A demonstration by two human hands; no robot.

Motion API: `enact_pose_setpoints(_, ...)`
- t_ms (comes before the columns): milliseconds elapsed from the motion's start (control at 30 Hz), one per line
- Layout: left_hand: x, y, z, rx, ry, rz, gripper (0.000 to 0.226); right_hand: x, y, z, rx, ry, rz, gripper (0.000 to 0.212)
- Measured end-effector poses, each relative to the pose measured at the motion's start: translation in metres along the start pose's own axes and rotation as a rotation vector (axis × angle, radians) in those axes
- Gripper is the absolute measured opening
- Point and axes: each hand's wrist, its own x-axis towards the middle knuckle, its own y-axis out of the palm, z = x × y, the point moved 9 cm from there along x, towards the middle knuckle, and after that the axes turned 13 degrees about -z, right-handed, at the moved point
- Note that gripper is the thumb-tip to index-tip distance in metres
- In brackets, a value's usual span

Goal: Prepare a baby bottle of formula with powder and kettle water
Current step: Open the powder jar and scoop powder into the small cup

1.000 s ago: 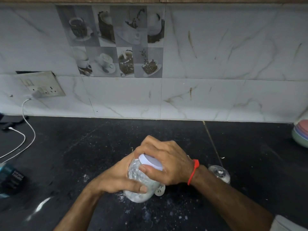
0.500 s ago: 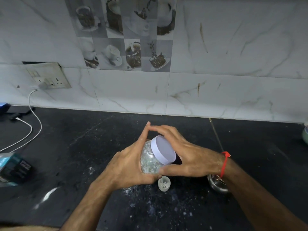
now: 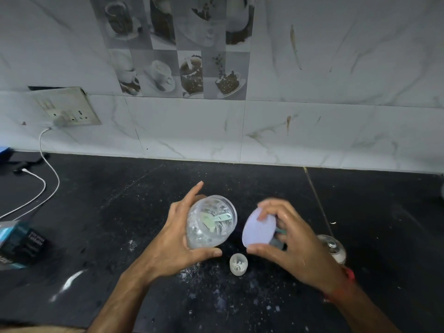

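1. Gripping was done by the left hand (image 3: 177,239), whose palm and curled fingers were wrapped round a clear jar (image 3: 211,222); the thumb lay along the underside and the index finger was stretched up and away from the glass.
2. The jar was held tilted above the counter (image 3: 120,212), its open mouth turned up and toward the camera, and a pale green scoop (image 3: 215,218) was seen inside it among traces of white powder.
3. A round white lid (image 3: 258,228) was pinched by the right hand (image 3: 293,246), the thumb set under its lower edge and the fingertips curled over its top edge; the upper fingers were blurred.
4. The lid was held clear of the jar, just beside its mouth, with its flat face turned toward the camera.
5. Both forearms were raised from the lower edge of the view and angled inward toward each other; a red thread (image 3: 349,276) was worn at the right wrist.
6. A small white cap (image 3: 238,264) was found on the counter below and between the two hands, among scattered white powder.
7. A round metal object (image 3: 332,248) was seen just beyond the right wrist.
8. A dark box (image 3: 21,246) was lying at the left edge, and a white cable (image 3: 48,169) was led down from a wall socket (image 3: 67,109) onto the counter.
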Motion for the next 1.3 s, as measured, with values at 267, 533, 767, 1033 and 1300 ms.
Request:
enact_pose_setpoints(267, -0.011, -0.008, 0.009, -0.035, 0.096, -0.113, 0.109, -0.118, 0.036, -0.158, -0.364, 0.18, 0.066, 0.046)
enact_pose_setpoints(533, -0.01, 0.013, 0.019, 0.208, 0.047, 0.074, 0.109, -0.135, 0.032, -0.178, -0.519, 0.05, -0.056, 0.046)
enact_pose_setpoints(767, -0.015, 0.031, -0.006, 0.393, 0.203, 0.226, 0.11, -0.047, 0.009, -0.017, -0.117, -0.063, -0.254, 0.008)
enact_pose_setpoints(1033, -0.025, 0.046, -0.04, 0.48, 0.402, 0.328, 0.112, -0.018, 0.059, -0.001, -0.305, -0.162, 0.532, 0.029)
enact_pose_setpoints(1300, -0.022, 0.046, -0.05, 0.599, 0.475, 0.347, 0.112, -0.032, 0.069, -0.001, -0.27, -0.122, 0.654, 0.036)
